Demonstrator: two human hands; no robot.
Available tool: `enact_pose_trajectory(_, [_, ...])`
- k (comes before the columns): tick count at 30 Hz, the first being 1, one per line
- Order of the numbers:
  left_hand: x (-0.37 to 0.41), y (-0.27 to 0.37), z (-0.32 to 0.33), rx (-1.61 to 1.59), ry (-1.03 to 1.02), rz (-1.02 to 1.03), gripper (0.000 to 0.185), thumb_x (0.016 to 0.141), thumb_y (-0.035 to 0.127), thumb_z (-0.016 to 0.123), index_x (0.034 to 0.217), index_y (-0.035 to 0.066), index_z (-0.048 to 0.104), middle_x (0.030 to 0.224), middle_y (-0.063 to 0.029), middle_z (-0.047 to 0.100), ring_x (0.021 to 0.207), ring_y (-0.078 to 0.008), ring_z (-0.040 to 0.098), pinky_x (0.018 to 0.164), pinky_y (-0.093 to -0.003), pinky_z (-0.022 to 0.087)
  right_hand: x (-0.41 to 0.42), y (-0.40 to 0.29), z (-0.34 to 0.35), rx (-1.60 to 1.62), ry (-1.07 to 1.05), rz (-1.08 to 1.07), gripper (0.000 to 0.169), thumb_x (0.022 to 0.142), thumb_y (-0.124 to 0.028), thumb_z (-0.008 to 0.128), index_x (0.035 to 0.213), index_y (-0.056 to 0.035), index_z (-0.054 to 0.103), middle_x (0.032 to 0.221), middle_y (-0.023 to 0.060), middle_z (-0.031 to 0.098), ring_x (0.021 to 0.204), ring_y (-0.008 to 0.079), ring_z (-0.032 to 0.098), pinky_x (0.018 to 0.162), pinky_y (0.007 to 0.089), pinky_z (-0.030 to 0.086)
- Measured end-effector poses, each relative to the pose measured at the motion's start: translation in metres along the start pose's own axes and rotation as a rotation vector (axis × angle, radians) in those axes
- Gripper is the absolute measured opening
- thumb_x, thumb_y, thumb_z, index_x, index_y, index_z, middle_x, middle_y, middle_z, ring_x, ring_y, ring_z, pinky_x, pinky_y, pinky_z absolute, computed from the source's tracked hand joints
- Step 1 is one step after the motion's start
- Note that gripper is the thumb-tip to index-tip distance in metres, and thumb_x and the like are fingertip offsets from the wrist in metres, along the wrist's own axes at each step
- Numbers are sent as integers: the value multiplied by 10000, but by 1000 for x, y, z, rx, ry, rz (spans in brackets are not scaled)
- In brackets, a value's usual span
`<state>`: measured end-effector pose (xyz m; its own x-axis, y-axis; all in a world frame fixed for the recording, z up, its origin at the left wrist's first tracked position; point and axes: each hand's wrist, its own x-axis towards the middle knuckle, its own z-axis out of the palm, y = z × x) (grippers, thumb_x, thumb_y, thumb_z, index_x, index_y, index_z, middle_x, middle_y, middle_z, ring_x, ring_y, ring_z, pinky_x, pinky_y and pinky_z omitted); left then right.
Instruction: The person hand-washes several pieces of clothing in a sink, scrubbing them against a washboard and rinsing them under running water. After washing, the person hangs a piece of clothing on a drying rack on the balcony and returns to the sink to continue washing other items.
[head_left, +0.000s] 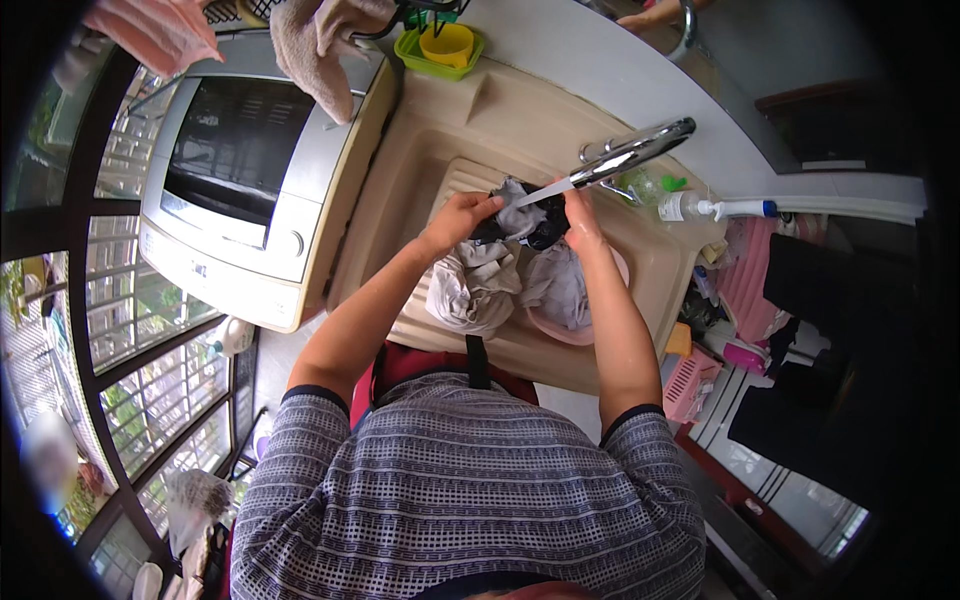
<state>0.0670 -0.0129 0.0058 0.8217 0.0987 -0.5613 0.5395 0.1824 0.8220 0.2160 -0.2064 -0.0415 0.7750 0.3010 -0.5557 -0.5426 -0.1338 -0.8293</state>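
Water runs from a chrome faucet (634, 154) onto a black and grey cloth item (525, 215) held over the beige laundry sink (420, 172). My left hand (463, 219) grips the item's left edge between thumb and fingers. On its right side, my right hand (581, 217) holds the black part; some of its fingers are hidden. Just below my hands, a bunched pale cloth (474, 289) lies on the ribbed washboard. Beside it, a light grey wet cloth (561, 285) fills a pink basin (581, 335), partly under my right forearm.
A top-loading washing machine (232, 165) stands left of the sink. At the sink's back are a green tray (442, 67) with a yellow cup (448, 45) and, at the right, a clear pump bottle (682, 206). A pink basket (691, 386) stands lower right.
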Motion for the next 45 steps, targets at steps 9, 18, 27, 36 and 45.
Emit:
enact_pose_trajectory(9, [-21,57,41,-16,-138,318,344,1017,329,500,1187,47,597,1081,-19,622,991,-92,534,889,-261,438,-44,40,26,90,-129,-407,341,1010,-350,466,1182,-88,601,1126,25,612,1029,118,545,902,260,412])
enact_pose_trajectory(18, [-15,95,44,-574,-321,206,270,979,355,519,1073,104,549,972,-47,594,884,-181,588,801,-350,506,-43,58,35,235,-78,82,665,941,-606,464,1334,-73,535,1267,59,592,1175,189,540,1012,317,402])
enact_pose_trajectory(27, [26,37,-2,-675,-79,168,331,987,320,494,1120,30,580,1081,-106,647,1003,-246,624,951,-400,474,-63,32,13,1229,-499,83,460,920,-360,596,1246,-36,587,1188,134,651,1080,304,627,965,468,485])
enact_pose_trajectory(36, [22,-37,24,-629,109,-102,601,950,576,358,1185,66,573,1220,-109,578,1085,-292,576,1015,-412,428,-105,-7,78,-178,-249,-505,398,771,-246,715,1103,-103,549,956,107,625,912,223,618,815,349,500])
enact_pose_trajectory(45, [43,-44,52,-825,76,-153,254,964,289,443,1009,120,627,929,-49,641,814,-181,632,669,-339,523,-57,3,75,-720,261,-620,131,747,-276,690,757,-149,663,688,130,640,671,354,634,626,447,510])
